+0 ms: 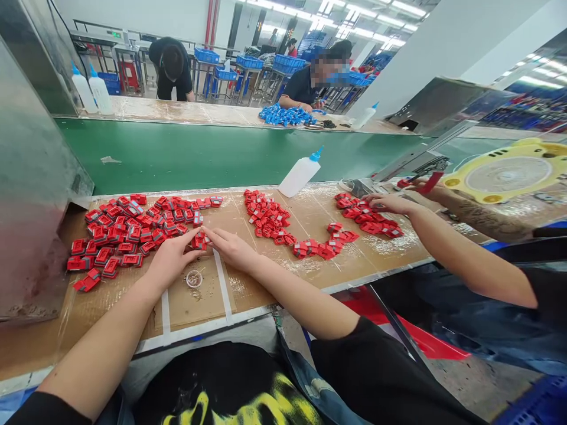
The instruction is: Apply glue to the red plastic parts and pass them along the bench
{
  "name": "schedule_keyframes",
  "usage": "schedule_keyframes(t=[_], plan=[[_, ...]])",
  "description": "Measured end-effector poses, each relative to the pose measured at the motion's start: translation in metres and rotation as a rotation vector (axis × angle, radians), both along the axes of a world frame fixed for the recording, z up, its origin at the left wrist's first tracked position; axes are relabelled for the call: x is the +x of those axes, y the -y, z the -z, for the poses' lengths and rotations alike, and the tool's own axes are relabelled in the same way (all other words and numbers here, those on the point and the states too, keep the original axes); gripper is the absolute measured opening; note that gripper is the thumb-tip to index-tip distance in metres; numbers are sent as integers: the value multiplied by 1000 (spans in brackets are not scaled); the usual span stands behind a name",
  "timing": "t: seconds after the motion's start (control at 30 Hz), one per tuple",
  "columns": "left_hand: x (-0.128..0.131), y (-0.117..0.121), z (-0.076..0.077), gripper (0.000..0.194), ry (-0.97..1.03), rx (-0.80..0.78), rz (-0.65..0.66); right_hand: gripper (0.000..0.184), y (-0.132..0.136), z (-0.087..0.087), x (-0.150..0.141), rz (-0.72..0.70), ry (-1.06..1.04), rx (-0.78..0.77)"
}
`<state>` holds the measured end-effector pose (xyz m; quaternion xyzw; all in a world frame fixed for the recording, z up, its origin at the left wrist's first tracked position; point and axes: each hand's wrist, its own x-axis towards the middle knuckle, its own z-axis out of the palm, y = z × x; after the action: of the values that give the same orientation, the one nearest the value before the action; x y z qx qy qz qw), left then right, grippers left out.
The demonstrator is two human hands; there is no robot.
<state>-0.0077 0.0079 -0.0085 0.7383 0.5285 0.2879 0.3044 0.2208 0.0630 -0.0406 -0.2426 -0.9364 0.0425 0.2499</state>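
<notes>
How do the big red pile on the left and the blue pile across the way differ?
Place: the red pile lies on the near bench, beside the person's left hand; the blue pile sits on the far bench.
Detail: many single red pieces stand out, while the blue ones blur together.
Shared: both are loose heaps of many small pieces.

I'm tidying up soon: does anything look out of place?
A pale patch on the green surface, toward its left end, stands out against mostly plain green, perhaps a stray scrap. The white bottle beside the red parts looks tilted, though lens distortion may explain it.
</notes>
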Motion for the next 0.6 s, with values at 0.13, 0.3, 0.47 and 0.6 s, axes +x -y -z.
schedule_keyframes(t=[0.13,0.3,0.47,0.6], plan=[[1,0,1,51,-69,15,32,55,-2,-5,-1,-56,59,96],[1,2,-3,35,-43,61,12,47,-7,-19,-6,-53,105,42],[3,-3,-6,48,312,-133,23,44,-7,-29,-13,-109,-135,-208],[6,7,-16,38,558,-283,20,40,5,-27,-20,-147,-267,-253]])
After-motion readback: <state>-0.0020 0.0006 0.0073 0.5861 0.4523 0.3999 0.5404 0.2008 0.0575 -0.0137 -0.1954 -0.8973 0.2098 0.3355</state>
